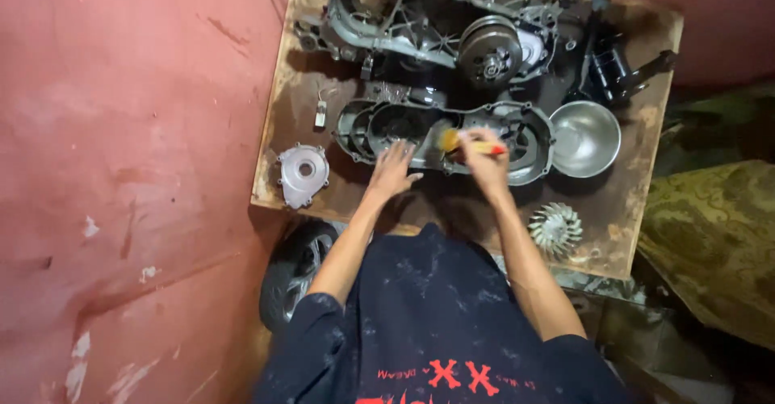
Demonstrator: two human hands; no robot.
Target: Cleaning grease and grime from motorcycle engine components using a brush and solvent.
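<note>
From the head camera, your left hand [393, 170] lies flat, fingers spread, on the dark engine cover [444, 138] at the middle of the tabletop [282, 113]. Your right hand [484, 158] is closed around a small brush [462, 143] over it. The cover looks heavy, rigid and probably greasy; grasp its rim.

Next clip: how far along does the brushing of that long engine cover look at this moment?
Done: the engine case sits stripped at the back of the board, with a small round cover and fan wheel set aside. In hand: the left hand steadies the long cover while the right hand works a brush inside it. How clean it is cannot be told.
</note>
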